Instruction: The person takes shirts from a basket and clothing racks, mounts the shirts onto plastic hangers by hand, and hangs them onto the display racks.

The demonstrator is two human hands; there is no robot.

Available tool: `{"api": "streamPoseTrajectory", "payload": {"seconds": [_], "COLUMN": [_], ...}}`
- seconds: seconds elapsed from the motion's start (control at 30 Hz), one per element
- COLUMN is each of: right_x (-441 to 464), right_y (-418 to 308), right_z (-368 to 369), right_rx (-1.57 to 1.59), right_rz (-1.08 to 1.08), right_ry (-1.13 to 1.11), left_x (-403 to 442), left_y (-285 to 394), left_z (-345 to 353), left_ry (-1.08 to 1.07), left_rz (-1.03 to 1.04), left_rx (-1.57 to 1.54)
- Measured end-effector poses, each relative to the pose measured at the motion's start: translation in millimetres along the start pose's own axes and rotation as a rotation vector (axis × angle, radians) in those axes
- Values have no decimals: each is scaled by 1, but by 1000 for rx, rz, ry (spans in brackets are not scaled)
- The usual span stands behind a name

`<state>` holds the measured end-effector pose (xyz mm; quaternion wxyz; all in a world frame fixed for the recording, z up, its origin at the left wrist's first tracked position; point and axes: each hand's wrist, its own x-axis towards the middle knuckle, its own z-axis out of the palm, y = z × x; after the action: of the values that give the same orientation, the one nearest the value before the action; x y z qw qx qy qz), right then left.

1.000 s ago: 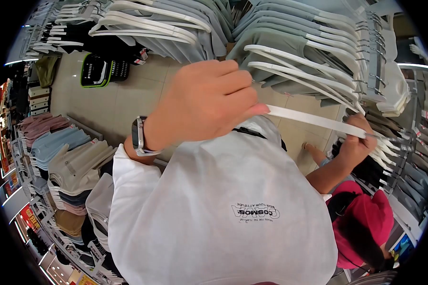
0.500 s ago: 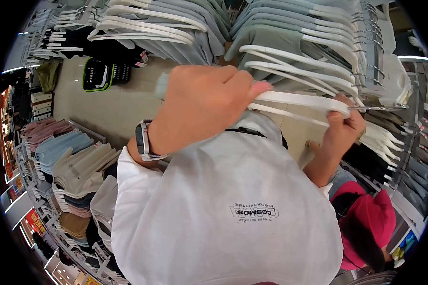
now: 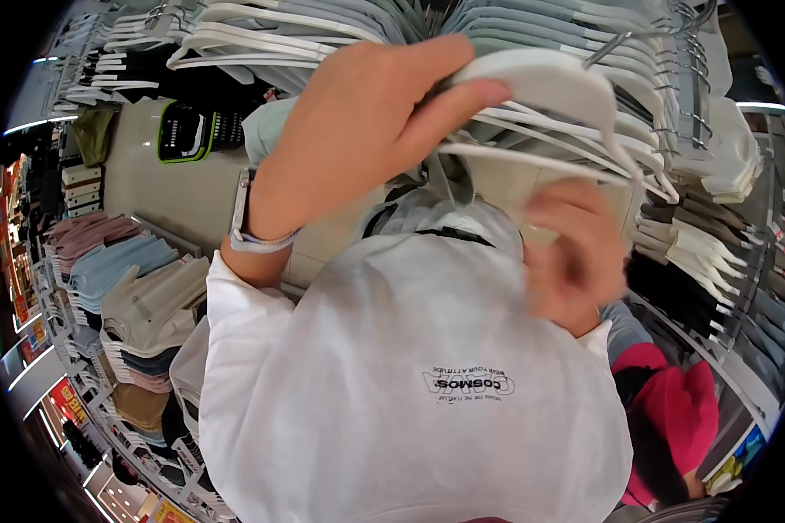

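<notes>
My left hand (image 3: 358,122), with a watch (image 3: 241,205) on its wrist, is closed round a white clothes hanger (image 3: 545,78) in front of the rack. The hanger's metal hook (image 3: 609,48) points up and to the right. A pale green garment (image 3: 266,126) shows beyond my left wrist; whether it is on this hanger I cannot tell. My right hand (image 3: 576,253) is in front of my chest, below the hanger and apart from it. Motion smears its fingers.
Grey and green shirts (image 3: 497,35) on white hangers fill the rack ahead. A black basket (image 3: 185,132) with a green rim stands on the tiled floor (image 3: 131,179). Folded clothes (image 3: 148,301) lie at the left. A person in pink (image 3: 685,410) is at the lower right.
My right hand has let go of the hanger's right end and moved down and left. In my left hand the hanger has risen and tilted, its hook swinging upward.
</notes>
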<state>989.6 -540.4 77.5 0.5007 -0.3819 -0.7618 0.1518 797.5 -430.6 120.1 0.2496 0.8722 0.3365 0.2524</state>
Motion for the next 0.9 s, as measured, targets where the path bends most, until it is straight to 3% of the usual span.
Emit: {"api": "streamPoseTrajectory", "payload": {"seconds": [0.07,0.17,0.23,0.33,0.43,0.5,0.57,0.63,0.7,0.77,0.83,0.9], "right_x": [8,1,-10,-16,-23,-33,-34,-28,-30,-26,-13,-9], "right_y": [-7,14,20,20,31,49,57,59,67,67,63,67], "right_z": [42,65,63,65,77,81,76,59,38,9,-2,-8], "right_rx": [120,-50,-37,42,-37,-30,63,-65,94,306,446,583], "right_rz": [384,364,288,325,501,578,603,641,596,749,699,689], "right_ry": [-55,-88,-86,-106,-213,-432,-414,-349,-120,65,312,412], "left_x": [5,8,6,1,-4,-8,-13,-19,-20,-23,-23,-26], "left_y": [1,-8,-16,-16,-20,-23,-32,-51,-70,-87,-96,-108], "left_z": [-7,-10,-1,-9,-18,-25,-32,-40,-57,-68,-69,-73], "left_ry": [-5,-33,103,70,72,84,97,194,176,166,181,232], "left_rz": [-23,-13,-15,-38,-3,-18,-30,-27,-21,-171,-141,-83], "left_rx": [-23,-60,-146,-238,-302,-323,-343,-305,-215,-171,-177,-180]}}
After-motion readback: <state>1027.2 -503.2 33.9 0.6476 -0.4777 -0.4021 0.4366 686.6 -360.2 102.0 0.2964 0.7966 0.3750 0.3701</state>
